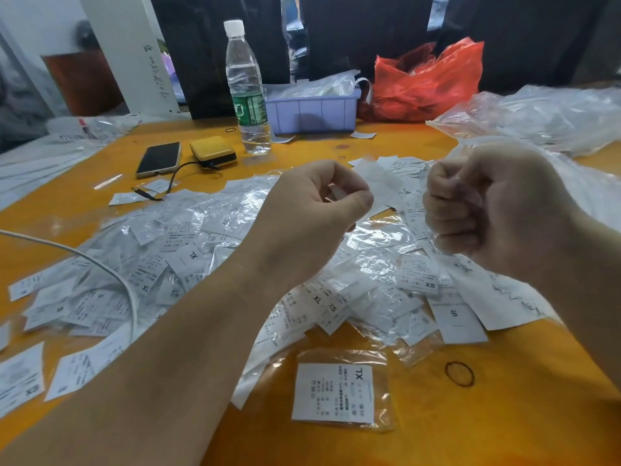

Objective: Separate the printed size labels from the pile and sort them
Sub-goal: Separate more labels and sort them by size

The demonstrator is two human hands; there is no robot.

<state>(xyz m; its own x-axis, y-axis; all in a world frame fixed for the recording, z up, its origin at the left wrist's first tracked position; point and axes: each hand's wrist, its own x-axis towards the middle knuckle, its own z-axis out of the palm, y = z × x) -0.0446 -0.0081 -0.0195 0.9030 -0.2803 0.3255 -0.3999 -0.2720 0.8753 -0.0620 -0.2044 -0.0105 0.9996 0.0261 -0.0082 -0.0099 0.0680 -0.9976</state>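
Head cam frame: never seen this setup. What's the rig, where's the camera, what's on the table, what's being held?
There is no robot: a person works bare-handed, filmed by one wide-angle camera on their head, looking down. On the orange table lies a pile of size labels in clear sleeves, and one bagged XL label sits apart, nearest the camera. Behind are a water bottle, a phone, a purple bin and a red bag. The left hand pinches a white label; the right hand grips clear plastic film.
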